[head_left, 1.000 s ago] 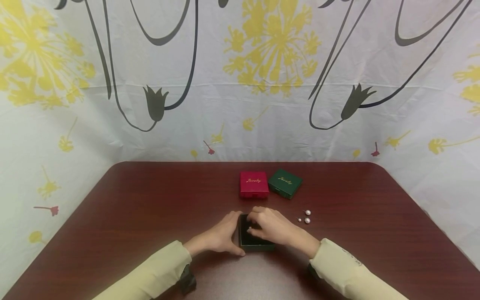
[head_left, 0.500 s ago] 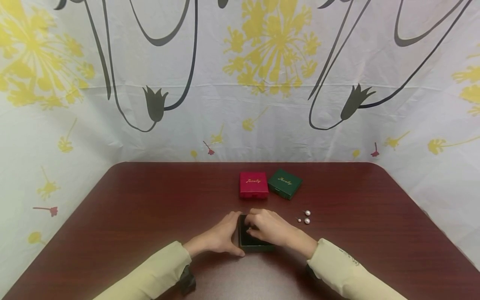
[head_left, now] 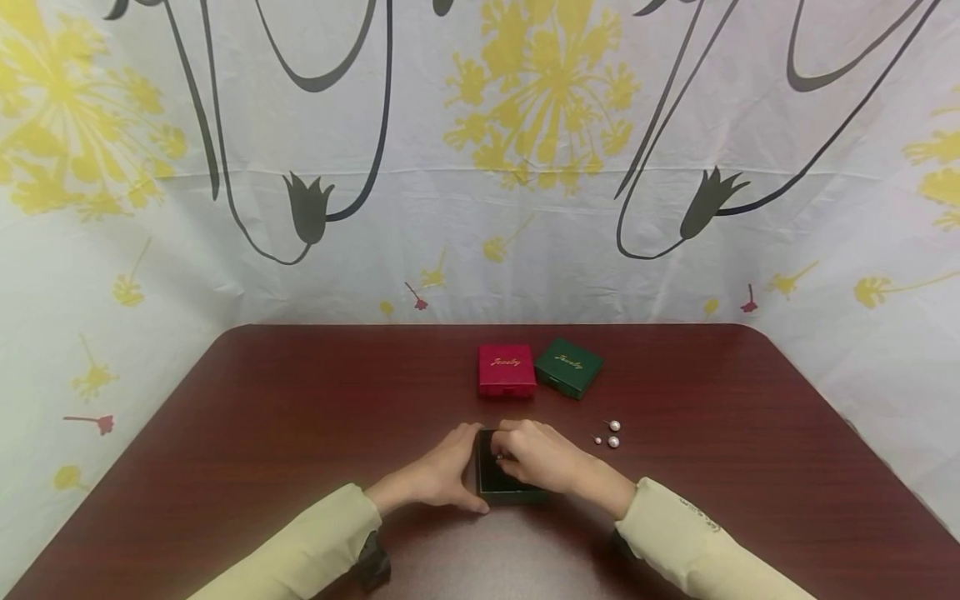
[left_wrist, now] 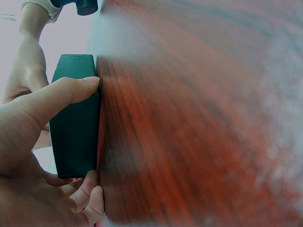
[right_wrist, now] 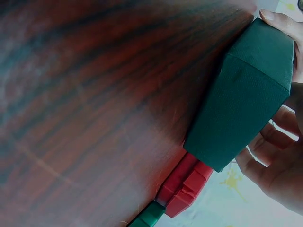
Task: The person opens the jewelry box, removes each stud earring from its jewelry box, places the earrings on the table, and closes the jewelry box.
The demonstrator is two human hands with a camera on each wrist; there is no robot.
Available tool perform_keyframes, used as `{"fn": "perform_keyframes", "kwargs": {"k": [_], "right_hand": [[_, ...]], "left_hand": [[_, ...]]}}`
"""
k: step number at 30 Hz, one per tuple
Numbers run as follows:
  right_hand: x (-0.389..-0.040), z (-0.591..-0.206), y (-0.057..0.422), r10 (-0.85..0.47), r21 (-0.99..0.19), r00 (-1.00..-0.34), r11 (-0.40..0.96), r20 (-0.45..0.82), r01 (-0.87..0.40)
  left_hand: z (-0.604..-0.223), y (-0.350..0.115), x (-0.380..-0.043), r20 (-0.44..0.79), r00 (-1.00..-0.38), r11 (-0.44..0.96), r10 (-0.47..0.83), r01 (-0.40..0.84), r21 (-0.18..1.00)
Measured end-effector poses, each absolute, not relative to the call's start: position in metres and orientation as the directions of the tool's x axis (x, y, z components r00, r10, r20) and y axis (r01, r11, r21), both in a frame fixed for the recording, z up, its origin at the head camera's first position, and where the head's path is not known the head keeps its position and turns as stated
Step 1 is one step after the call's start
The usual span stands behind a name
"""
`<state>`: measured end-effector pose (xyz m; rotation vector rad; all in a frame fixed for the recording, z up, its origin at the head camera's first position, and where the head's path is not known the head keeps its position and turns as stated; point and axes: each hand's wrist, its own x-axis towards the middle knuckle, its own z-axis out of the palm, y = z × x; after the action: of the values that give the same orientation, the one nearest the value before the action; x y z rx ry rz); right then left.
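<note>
A dark green jewelry box (head_left: 513, 497) lies lidless on the table in front of the person, its inside black. The left hand (head_left: 442, 468) holds the box at its left side, the thumb (left_wrist: 78, 87) on the near wall and the fingers round the far side. Over the box's opening, the right hand (head_left: 542, 454) has thumb and bent fingers together at the dark inside, pinching a small shiny thing (head_left: 499, 457) too tiny to identify. To the right of that hand lie several pearl earrings (head_left: 613, 442), untouched.
Behind the box sit a red jewelry box (head_left: 507, 371) and a tilted green jewelry box (head_left: 570, 367), both closed with gold lettering. The brown wooden table (head_left: 337, 392) ends at a white patterned cloth (head_left: 480, 250).
The right thumb and fingertips have drawn slightly closer together over the box's inside. The left hand and the box stay in place.
</note>
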<state>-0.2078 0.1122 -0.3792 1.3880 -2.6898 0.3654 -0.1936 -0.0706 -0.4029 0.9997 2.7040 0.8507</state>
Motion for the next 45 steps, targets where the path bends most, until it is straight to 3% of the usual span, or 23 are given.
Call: {"fn": "perform_keyframes", "kwargs": {"k": [30, 45], "right_hand": [[-0.209, -0.367, 0.126, -0.762, -0.263, -0.601, 0.545, 0.242, -0.797], [-0.216, -0.355, 0.152, -0.698, -0.293, -0.617, 0.543, 0.364, -0.787]], "left_hand": [[-0.400, -0.071, -0.191, 0.012, -0.793, 0.639, 0.609, 0.499, 0.585], [-0.400, -0.071, -0.192, 0.000, -0.802, 0.656, 0.597, 0.488, 0.576]]}}
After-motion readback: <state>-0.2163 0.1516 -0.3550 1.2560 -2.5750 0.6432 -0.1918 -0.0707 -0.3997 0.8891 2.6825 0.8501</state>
